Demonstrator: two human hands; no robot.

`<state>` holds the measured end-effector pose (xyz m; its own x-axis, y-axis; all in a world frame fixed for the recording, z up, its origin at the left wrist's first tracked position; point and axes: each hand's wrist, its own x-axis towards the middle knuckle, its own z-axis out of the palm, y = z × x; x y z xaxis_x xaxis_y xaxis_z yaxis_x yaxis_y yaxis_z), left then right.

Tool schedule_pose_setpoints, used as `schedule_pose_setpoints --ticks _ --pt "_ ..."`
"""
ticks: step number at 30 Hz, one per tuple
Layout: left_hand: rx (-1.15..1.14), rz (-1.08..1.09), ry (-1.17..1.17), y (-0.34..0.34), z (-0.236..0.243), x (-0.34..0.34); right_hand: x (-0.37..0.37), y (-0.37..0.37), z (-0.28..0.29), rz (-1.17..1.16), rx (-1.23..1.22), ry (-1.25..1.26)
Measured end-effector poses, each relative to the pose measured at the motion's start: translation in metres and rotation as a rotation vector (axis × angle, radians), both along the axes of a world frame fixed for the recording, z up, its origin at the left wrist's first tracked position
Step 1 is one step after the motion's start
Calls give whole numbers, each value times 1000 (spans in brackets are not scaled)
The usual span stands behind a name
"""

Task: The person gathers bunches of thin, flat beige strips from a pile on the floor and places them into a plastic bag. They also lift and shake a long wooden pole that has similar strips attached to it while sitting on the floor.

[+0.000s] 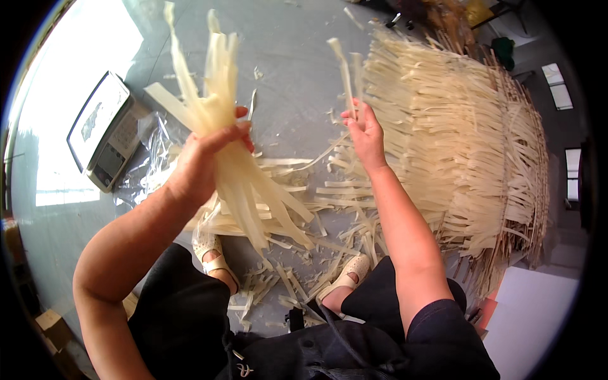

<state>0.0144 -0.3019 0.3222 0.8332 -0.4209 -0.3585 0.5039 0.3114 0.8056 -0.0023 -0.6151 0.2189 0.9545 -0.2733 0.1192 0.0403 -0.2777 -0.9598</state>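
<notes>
A thick bundle of pale yellow flat strips point(221, 107) is gripped around its middle by my left hand point(212, 149), its ends fanning out above and below the fist. To the right, my right hand point(366, 133) pinches two short strips point(344, 73) of the same material, which stick upward from the fingertips. That hand is beside the left edge of a large stack of similar strips point(437, 139), laid in overlapping rows. Below the bundle, more loose strips point(278, 174) lie on the floor between my hands and feet.
On the left stands a scale with a flat tray point(101, 130), next to clear plastic film point(155, 152). Scraps point(266, 285) litter the grey floor point(291, 69) around my shoes point(345, 275). A white panel point(532, 316) is at lower right, cardboard boxes point(54, 326) at lower left.
</notes>
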Motion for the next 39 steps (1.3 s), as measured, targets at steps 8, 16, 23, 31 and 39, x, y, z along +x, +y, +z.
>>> schedule_pose_setpoints --ticks 8,16,23,31,39 --pt "-117 -313 -203 -92 119 -75 -98 74 217 132 265 -165" --pt "-326 -274 201 -81 131 -167 -188 72 209 230 -277 -107" --pt "-103 -170 181 -78 82 -182 -216 97 177 243 -333 57" --pt "-32 -372 -125 -89 94 -166 -133 26 267 -39 -232 -432" --pt "79 -604 -164 -103 96 -197 -127 -6 295 478 -87 141"
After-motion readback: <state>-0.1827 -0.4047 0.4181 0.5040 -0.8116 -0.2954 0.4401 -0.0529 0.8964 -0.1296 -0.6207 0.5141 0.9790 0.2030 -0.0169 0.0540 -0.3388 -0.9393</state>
